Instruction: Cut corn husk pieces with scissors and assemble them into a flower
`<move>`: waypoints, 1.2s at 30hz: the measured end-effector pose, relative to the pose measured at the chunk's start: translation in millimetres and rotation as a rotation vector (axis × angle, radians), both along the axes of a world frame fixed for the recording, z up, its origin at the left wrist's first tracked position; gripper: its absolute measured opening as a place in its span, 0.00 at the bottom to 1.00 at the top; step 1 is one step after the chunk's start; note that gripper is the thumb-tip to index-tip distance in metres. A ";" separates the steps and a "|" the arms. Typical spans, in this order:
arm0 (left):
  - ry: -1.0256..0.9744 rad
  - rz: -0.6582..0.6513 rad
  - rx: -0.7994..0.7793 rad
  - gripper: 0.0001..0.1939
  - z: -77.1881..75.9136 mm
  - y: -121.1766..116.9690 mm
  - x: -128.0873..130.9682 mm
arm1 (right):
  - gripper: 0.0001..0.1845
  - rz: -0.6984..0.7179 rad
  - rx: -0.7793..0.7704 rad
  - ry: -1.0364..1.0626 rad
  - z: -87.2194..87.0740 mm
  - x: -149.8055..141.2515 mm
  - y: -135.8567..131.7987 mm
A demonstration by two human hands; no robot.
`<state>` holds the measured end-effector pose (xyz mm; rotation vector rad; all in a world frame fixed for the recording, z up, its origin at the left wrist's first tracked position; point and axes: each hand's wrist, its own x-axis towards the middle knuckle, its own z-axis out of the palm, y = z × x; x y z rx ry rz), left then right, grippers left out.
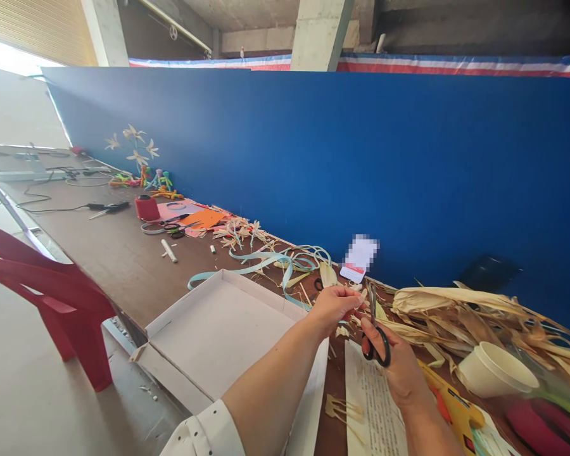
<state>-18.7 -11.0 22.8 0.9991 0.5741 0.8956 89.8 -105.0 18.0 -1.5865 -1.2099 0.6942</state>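
Black-handled scissors (379, 347) are in my right hand (399, 367), with the fingers through the loops and the blades pointing up and away. My left hand (339, 305) pinches a small pale piece of what looks like corn husk (362, 297) close beside the blades. Whether the blades touch the piece, I cannot tell. Dry corn husks (456, 307) lie in a heap to the right of my hands. Below my wrists is a printed sheet of paper (377, 405), with cut husk scraps (344, 411) at its left.
A white box lid (228, 342) lies left of my arm. Beyond are pale blue ribbon (266, 256), a phone (356, 269) and red thread (146, 208). At right stand a cream cup (496, 370) and a yellow glue gun (456, 411). A red chair (71, 304) stands at left.
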 end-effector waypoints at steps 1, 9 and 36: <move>-0.005 0.002 0.003 0.15 -0.9 0.5 0.4 | 0.24 -0.004 -0.002 0.004 0.4 -0.8 -0.2; -0.043 -0.012 0.009 0.19 -3.5 2.4 1.1 | 0.26 -0.117 0.056 0.173 -7.8 2.3 4.5; 0.204 0.143 0.233 0.10 -7.0 2.7 8.0 | 0.29 -0.084 0.068 0.236 -13.2 4.3 7.2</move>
